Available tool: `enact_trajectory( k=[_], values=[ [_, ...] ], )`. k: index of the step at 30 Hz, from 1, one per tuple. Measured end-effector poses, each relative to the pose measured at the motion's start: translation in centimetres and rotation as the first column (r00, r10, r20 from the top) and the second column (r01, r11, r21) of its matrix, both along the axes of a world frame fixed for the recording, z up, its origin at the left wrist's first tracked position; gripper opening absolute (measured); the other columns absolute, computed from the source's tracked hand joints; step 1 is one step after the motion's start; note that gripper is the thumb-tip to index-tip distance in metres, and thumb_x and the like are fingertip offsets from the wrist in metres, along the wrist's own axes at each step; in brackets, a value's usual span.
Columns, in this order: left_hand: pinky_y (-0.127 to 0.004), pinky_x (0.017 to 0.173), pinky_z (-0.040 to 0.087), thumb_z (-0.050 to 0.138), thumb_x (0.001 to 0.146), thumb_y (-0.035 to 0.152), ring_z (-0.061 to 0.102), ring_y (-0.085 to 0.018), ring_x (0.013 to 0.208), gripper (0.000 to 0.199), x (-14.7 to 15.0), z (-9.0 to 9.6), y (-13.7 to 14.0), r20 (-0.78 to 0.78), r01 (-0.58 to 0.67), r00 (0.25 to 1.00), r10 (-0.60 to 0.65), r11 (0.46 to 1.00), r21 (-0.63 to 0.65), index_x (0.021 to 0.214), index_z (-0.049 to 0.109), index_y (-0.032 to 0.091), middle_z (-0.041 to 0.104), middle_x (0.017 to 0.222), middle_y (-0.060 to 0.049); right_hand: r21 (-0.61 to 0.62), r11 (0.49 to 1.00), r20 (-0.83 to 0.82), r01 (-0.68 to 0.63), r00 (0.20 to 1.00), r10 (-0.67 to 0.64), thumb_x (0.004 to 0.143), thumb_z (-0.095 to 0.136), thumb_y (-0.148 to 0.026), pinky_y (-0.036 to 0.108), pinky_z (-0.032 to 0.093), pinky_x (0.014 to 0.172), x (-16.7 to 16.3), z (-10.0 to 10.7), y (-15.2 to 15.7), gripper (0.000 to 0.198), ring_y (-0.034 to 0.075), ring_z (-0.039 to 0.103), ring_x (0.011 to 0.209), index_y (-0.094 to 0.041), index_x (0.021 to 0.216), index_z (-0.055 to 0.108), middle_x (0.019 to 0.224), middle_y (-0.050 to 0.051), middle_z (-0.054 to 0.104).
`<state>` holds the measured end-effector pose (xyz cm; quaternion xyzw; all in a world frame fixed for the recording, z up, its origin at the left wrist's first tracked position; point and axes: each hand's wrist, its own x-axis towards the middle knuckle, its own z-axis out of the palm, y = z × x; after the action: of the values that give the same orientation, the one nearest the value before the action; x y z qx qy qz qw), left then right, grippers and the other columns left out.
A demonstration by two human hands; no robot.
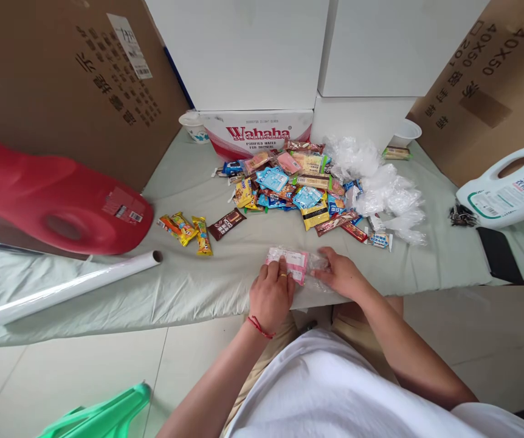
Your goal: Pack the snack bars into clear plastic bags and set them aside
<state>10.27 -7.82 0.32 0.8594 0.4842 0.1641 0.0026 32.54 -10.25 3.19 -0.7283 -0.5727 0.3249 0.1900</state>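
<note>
Left forearm (225, 371) angles forward and inward; left hand (271, 296) palm down, fingers pointing ahead, close together. Right forearm (410, 344) slants in from the right; right hand (343, 275) turned inward, thumb and index leading, tips apart. Hands near each other, not touching.

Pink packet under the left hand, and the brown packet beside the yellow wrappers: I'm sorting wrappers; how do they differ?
The pink packet is pink and white; the brown packet is dark brown with pale lettering. The left hand rests on the pink packet; no hand touches the brown packet. Clear plastic lies against the pink packet; none shows loose around the brown packet. Both are printed packets.
</note>
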Motion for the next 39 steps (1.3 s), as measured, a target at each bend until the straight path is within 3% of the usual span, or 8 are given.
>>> enact_trajectory(
  k=[4,9,16,22,25,29,34,39],
  values=[
    [-0.037,0.076,0.058,0.048,0.105,0.029,0.064,-0.028,0.107,0.044,0.2,0.3,0.0,-0.030,-0.012,1.000,0.011,0.998,-0.063,0.144,0.058,0.011,0.068,0.114,-0.015,0.000,0.997,-0.157,0.077,0.985,-0.076,0.090,0.061,-0.042,0.026,0.030,0.059,-0.1,0.8,0.6,0.022,0.015,0.048,0.061,-0.022,0.080,0.058,0.064,-0.004,0.052],
    [-0.037,0.074,0.058,0.049,0.104,0.024,0.064,-0.029,0.108,0.029,0.5,0.8,-0.1,-0.065,0.007,0.998,-0.015,0.993,-0.119,0.120,0.071,0.014,0.068,0.113,-0.015,-0.027,0.990,-0.388,0.139,0.911,-0.139,0.088,0.064,-0.038,0.026,0.032,0.056,-3.9,1.8,4.6,0.020,0.013,0.045,0.054,-0.023,0.077,0.055,0.060,-0.006,0.051],
    [-0.035,0.080,0.058,0.052,0.095,0.017,0.067,-0.025,0.095,0.023,-1.7,1.2,0.2,0.295,0.157,0.951,-0.086,0.962,-0.224,0.106,0.073,0.018,0.068,0.108,-0.012,0.046,0.999,0.144,-0.028,0.989,0.021,0.101,0.053,-0.025,0.028,0.034,0.069,-9.4,2.1,5.9,0.013,0.019,0.067,0.081,-0.021,0.093,0.062,0.086,0.004,0.075],
    [-0.060,0.108,0.048,0.051,0.095,0.028,0.058,-0.038,0.127,0.033,-3.0,0.1,2.5,0.406,-0.281,0.828,0.386,0.913,-0.295,0.117,0.072,0.015,0.065,0.127,-0.020,0.041,0.992,0.255,-0.120,0.961,0.106,0.106,0.047,-0.027,0.030,0.033,0.071,-9.2,2.0,5.1,0.017,0.021,0.069,0.088,-0.020,0.103,0.063,0.096,0.006,0.077],
    [-0.066,0.117,0.039,0.058,0.091,0.030,0.045,-0.042,0.144,0.031,-1.2,-0.5,3.0,0.374,-0.247,0.851,0.368,0.910,-0.334,0.117,0.070,0.016,0.061,0.139,-0.021,0.073,0.992,0.179,-0.100,0.980,0.086,0.105,0.045,-0.023,0.030,0.036,0.074,-9.0,1.8,4.8,0.018,0.022,0.068,0.088,-0.021,0.100,0.062,0.095,0.007,0.076],
    [-0.048,0.103,0.055,0.061,0.088,0.025,0.066,-0.031,0.118,0.036,1.1,-0.3,1.9,0.571,-0.139,0.739,0.356,0.911,-0.388,0.122,0.062,0.016,0.068,0.119,-0.014,0.149,0.988,-0.105,0.049,0.994,-0.033,0.104,0.039,-0.027,0.031,0.043,0.075,-8.3,1.6,3.0,0.021,0.021,0.065,0.082,-0.023,0.098,0.060,0.089,0.005,0.071],
    [-0.041,0.093,0.059,0.054,0.098,0.024,0.067,-0.026,0.113,0.037,3.0,1.1,-0.4,0.600,-0.053,0.791,0.121,0.990,-0.130,0.134,0.058,0.018,0.064,0.128,-0.017,0.029,0.959,-0.678,0.282,0.710,-0.188,0.099,0.041,-0.074,0.033,0.056,0.075,-6.7,2.5,-1.0,0.049,0.022,0.066,0.088,-0.027,0.100,0.058,0.096,0.005,0.069],
    [-0.049,0.101,0.054,0.053,0.096,0.011,0.061,-0.031,0.131,0.037,4.8,1.4,-2.3,0.361,0.266,0.876,-0.320,0.944,0.193,0.128,0.065,0.024,0.068,0.133,-0.015,-0.208,0.915,-0.831,0.345,0.430,-0.352,0.087,0.060,-0.081,0.032,0.057,0.073,-3.8,3.1,-4.3,0.056,0.022,0.064,0.089,-0.026,0.091,0.063,0.095,0.005,0.067]
  ],
)
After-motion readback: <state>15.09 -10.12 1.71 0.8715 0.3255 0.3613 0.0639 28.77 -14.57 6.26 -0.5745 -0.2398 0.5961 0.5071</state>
